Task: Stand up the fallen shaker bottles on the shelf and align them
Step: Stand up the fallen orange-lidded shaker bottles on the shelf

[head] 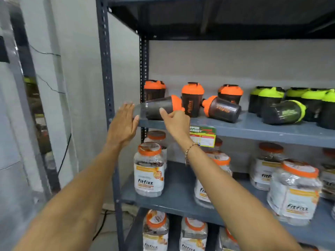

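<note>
A dark shaker bottle with an orange lid [156,107] lies on its side at the left end of the grey shelf [253,129], its base sticking out past the shelf edge. My right hand [175,122] grips it near the lid. My left hand [124,124] is flat and open against its base. A second orange-lidded shaker [222,108] lies fallen further right, and a green-lidded shaker [283,112] lies on its side beyond it. Three orange-lidded shakers [192,98] stand upright behind, and several green-lidded ones [270,100] stand at the right.
The rack's perforated steel upright [106,69] stands just left of my hands. A price label [204,135] hangs on the shelf edge. The shelves below hold several Fitfizz jars [149,169] with orange lids. A white wall and cables lie to the left.
</note>
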### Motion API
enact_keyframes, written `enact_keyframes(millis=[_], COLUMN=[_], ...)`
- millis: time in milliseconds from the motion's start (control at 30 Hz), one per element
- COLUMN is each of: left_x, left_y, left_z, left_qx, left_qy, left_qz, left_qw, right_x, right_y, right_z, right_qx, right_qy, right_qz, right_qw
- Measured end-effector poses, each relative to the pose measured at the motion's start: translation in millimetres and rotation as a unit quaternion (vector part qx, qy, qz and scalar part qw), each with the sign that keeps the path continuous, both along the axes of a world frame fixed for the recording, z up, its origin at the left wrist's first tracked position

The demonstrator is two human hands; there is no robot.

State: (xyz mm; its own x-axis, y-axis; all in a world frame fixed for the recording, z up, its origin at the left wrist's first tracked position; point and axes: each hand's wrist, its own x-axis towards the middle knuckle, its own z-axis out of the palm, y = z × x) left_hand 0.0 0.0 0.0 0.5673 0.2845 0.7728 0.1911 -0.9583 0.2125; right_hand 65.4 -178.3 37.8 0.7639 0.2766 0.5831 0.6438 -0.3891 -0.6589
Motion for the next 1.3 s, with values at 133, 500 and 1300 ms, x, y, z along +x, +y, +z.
enact_keyframes(millis=[133,500,1300], left_x=[10.6,28.6,56.2], left_y=[24.2,48.9,70.0], left_z=[-1.0,-23.7,-45.9], left_qx=[0.022,0.065,0.120], left_qy=[0.027,0.022,-0.111], left_qz=[-0.001,-0.016,-0.042], left_qw=[0.999,0.998,0.986], right_x=[14.1,26.7,28.5], right_y=[19.9,54.9,78.3], right_z=[11.0,40.7,68.3], right_qx=[0.018,0.055,-0.346], right_qy=[0.021,0.175,-0.051], right_qz=[-0.062,-0.092,-0.095], right_qw=[0.998,0.979,0.932])
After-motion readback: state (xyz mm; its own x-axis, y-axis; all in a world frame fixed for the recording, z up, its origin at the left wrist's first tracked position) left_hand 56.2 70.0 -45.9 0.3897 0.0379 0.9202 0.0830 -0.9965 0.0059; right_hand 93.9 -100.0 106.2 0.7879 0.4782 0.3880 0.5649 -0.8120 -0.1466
